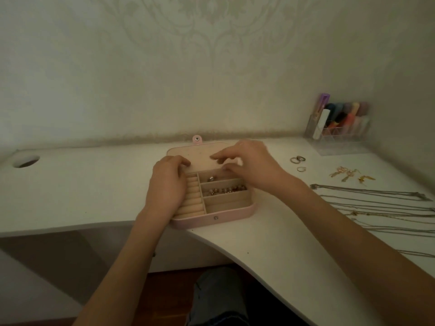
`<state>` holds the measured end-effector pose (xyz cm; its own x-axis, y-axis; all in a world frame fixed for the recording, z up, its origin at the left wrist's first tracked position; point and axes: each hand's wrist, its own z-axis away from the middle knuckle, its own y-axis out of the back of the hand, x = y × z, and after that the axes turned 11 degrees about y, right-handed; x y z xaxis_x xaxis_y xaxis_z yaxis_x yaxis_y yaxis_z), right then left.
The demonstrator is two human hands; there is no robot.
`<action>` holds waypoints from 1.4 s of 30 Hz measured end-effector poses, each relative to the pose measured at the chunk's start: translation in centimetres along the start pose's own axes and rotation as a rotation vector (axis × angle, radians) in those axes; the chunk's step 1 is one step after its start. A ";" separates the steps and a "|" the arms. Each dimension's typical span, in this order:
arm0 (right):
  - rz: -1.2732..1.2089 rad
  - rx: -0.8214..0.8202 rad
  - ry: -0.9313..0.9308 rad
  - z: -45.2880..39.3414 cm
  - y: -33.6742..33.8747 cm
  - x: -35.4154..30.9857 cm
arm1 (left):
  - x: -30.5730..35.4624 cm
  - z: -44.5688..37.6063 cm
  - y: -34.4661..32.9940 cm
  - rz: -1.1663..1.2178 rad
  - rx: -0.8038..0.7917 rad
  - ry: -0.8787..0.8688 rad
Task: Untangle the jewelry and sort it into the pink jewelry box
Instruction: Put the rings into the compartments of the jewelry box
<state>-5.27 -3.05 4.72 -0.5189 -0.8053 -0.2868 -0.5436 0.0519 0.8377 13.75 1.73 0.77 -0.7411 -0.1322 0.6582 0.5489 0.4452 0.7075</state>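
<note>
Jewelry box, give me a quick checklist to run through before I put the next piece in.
1. Pink jewelry box lid open: ok.
2. Front compartment free: ok.
3. Beaded bracelet inside the middle compartment: ok.
4. Necklaces laid out apart on the desk: cannot tell, some strands may cross.
5. Rings and earrings sorted: not ok, on the desk.
6. Hands free: cannot tell; left hand and right hand curl over the box.
</note>
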 end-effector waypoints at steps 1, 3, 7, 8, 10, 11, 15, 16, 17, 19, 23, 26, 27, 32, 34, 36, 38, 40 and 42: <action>-0.037 0.063 -0.052 0.5 0.8 0.8 | -0.1 0.0 -0.1 -0.007 0.001 0.024; -0.075 0.194 -0.198 1.9 2.9 2.9 | -0.3 -0.2 -0.1 -0.010 -0.052 0.127; 0.188 0.237 -0.545 6.1 5.8 8.3 | -0.1 -0.6 -0.2 0.034 -0.216 0.281; 0.250 0.181 -0.606 6.8 5.9 9.2 | 0.1 -0.6 -0.1 0.023 -0.231 0.271; 0.296 0.080 -0.674 7.6 5.3 10.3 | 0.4 -0.4 0.0 0.015 -0.245 0.252; 0.304 0.044 -0.691 7.8 4.8 10.7 | 0.5 -0.3 0.1 0.026 -0.250 0.251; 0.371 0.020 -0.681 7.6 3.5 11.3 | 0.3 -0.3 0.1 0.087 -0.252 0.256; 0.386 0.043 -0.672 7.5 3.5 11.3 | 0.2 -0.4 0.1 0.093 -0.250 0.258; 0.394 0.066 -0.662 7.4 3.4 11.3 | 0.1 -0.5 0.1 0.098 -0.248 0.259; 0.366 0.119 -0.635 7.5 3.6 10.9 | 0.1 -0.5 0.1 0.116 -0.249 0.262; -0.038 0.356 -0.485 5.8 4.6 8.0 | 0.0 -0.4 0.1 0.182 -0.242 0.268; -0.277 0.327 -0.209 3.1 4.5 2.8 | 0.0 -0.3 0.2 0.218 -0.238 0.269; -0.288 0.271 -0.127 2.4 3.8 1.3 | 0.0 -0.3 0.2 0.225 -0.236 0.267; -0.116 0.040 -0.037 1.2 -0.4 0.3 | 0.0 -0.2 0.2 0.234 -0.229 0.263; -0.153 0.030 -0.051 1.5 -0.8 0.8 | -0.1 -0.2 0.2 0.238 -0.231 0.264; -0.230 0.104 -0.100 1.5 0.3 1.1 | -0.1 -0.2 0.2 0.240 -0.228 0.266; -0.268 0.271 -0.178 1.5 2.7 2.0 | 0.0 -0.2 0.2 0.233 -0.225 0.265; -0.188 0.402 -0.264 2.0 5.0 3.6 | 0.0 -0.2 0.2 0.225 -0.224 0.265; -0.050 0.403 -0.391 3.3 6.1 5.9 | 0.0 -0.3 0.1 0.226 -0.223 0.266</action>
<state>-13.83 -5.51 6.64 -0.6499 -0.5379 -0.5369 -0.7432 0.3021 0.5969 13.94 1.57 0.92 -0.4830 -0.2903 0.8261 0.7784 0.2899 0.5569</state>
